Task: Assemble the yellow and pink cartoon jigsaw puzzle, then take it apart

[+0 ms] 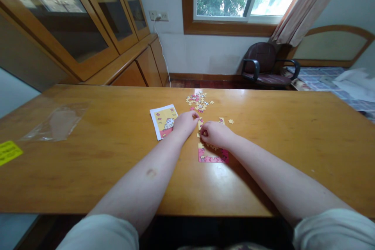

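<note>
A partly joined jigsaw puzzle (213,160) lies on the table, with a pink lower edge and yellow pieces up its sides. My right hand (218,133) covers its middle, fingers pinched at a yellow puzzle piece (198,135) on the left side. Close by, my left hand (186,122) is closed in a pinch near the puzzle's upper left corner; whatever it holds is too small to make out. Beneath my left wrist lies a picture sheet (162,119) with a white cartoon animal on yellow, partly covered. Beyond both hands is a heap of loose puzzle pieces (197,100).
One single piece (231,121) lies right of the puzzle. A clear plastic bag (63,121) and a yellow label (9,152) are on the left of the wooden table (117,125). Behind it stand a glass-door cabinet (131,52) and an armchair (263,60).
</note>
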